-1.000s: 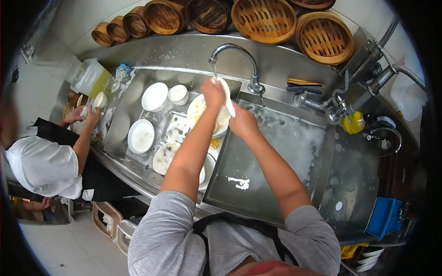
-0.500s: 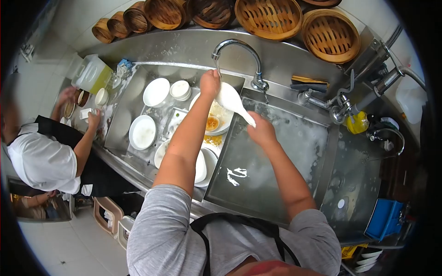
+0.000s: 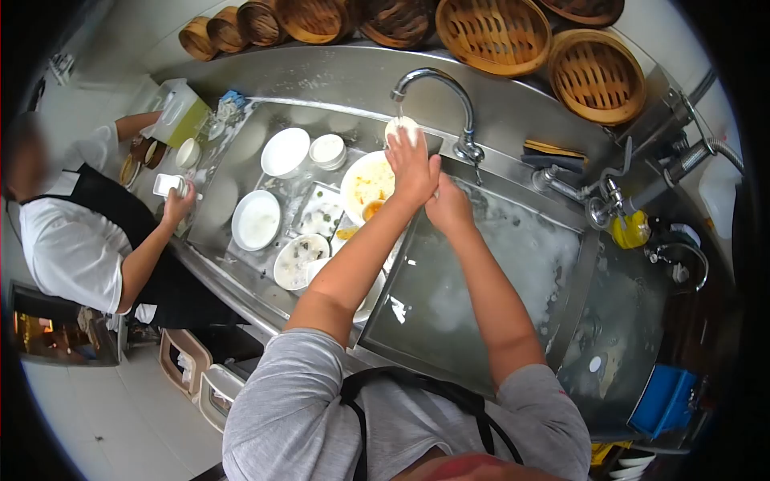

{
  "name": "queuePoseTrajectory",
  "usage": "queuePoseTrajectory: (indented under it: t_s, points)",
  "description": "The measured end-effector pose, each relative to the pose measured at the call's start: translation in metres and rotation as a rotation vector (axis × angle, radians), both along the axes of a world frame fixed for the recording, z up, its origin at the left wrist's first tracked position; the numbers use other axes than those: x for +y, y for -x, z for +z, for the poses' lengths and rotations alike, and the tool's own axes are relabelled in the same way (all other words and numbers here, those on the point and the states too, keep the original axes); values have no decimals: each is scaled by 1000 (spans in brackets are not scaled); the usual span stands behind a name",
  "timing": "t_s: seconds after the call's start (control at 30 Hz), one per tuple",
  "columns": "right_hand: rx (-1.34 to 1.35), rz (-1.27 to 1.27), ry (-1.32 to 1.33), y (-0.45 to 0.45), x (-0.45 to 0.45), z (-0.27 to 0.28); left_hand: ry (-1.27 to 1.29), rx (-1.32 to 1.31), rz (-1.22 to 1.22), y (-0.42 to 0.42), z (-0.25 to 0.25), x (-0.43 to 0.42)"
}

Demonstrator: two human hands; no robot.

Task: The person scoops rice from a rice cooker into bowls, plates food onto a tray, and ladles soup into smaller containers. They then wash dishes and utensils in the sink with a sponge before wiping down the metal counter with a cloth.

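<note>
A white large spoon [image 3: 401, 126] is under the tap [image 3: 433, 76], its round head close to the spout. My right hand [image 3: 451, 210] is closed around its handle, which is mostly hidden by my hands. My left hand [image 3: 411, 168] lies along the spoon with its fingers stretched out over the head. Below my left wrist stands a white bowl [image 3: 357, 180] with yellow food scraps and a small orange-filled dish [image 3: 372, 210]. White bowls [image 3: 285, 152] and a scrap-strewn plate [image 3: 301, 262] sit in the left basin.
The middle basin [image 3: 473, 280] holds cloudy, foamy water. Bamboo steamers [image 3: 493, 36] line the ledge behind. At left, a co-worker [image 3: 88, 240] holds a small white dish [image 3: 168, 185] beside a yellow-green liquid container [image 3: 178, 112]. A blue bin [image 3: 664, 401] is at right.
The spoon has turned, its head now pointing up toward the spout. My left hand has come down from the tap onto it. The co-worker's far hand has moved up behind the container.
</note>
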State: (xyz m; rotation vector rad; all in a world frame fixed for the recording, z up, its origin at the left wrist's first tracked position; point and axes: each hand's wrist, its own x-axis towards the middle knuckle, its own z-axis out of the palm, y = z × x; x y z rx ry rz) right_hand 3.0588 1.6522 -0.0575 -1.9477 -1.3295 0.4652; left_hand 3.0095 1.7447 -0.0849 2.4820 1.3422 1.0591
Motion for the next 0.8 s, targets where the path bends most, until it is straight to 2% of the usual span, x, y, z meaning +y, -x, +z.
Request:
queuePoseTrajectory:
  t_s: [0.07,0.17,0.2,0.3,0.33,0.43,0.47,0.57,0.63,0.67,0.8]
  points:
    - [2,-1,-13,5,-1,-1,-159,211,-273,22,20,7]
    - [47,-3,-127,9,-5,-9,43,81,-541,35,26,61]
    - [55,-14,-115,10,-1,-6,247,-157,-462,32,28,66]
    - [67,-61,-78,5,10,1,-176,78,-140,4,15,33]
    - [67,-70,-76,0,14,0,-102,258,-290,7,33,16]
    - [61,-46,-98,-1,2,1,-127,218,-492,19,36,42]
    - [71,-30,-92,1,-4,-1,-230,248,-429,20,35,57]
    - [118,-11,-142,4,-11,-12,883,-493,-152,25,18,106]
    - [213,1,-157,7,-11,-14,1239,-1020,-223,22,23,93]
    - [247,-14,-147,7,-8,-14,1408,-1288,-257,20,25,85]
    - [315,-51,-144,3,8,-17,1483,-1328,-441,13,8,53]
